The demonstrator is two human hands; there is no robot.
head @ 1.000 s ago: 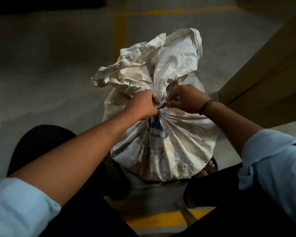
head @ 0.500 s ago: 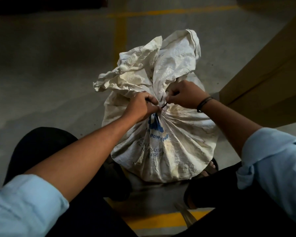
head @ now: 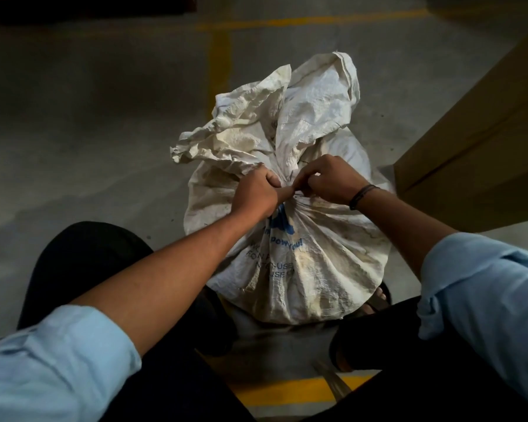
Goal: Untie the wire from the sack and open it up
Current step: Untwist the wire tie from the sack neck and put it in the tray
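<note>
- Crouching over the sack (head: 311, 260), I have it standing on the floor (head: 104, 147) between my legs, belly full, neck cinched.
- My left hand (head: 256, 194) grips the gathered neck, fingers curled round it.
- My right hand (head: 329, 181), touching the left, has its fingers pinched on what I take to be the wire, which I cannot see plainly.
- Beyond them the crumpled top (head: 287, 117) is bunched shut, so by my reckoning both untying and opening remain.

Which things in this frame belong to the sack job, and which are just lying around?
Part of the job:
sack, neck tied shut
left hand, gripping the neck
right hand, pinching at the tie
wire, hidden under the fingers

Just there:
cardboard box, to the right of the sack
yellow floor lines
</note>
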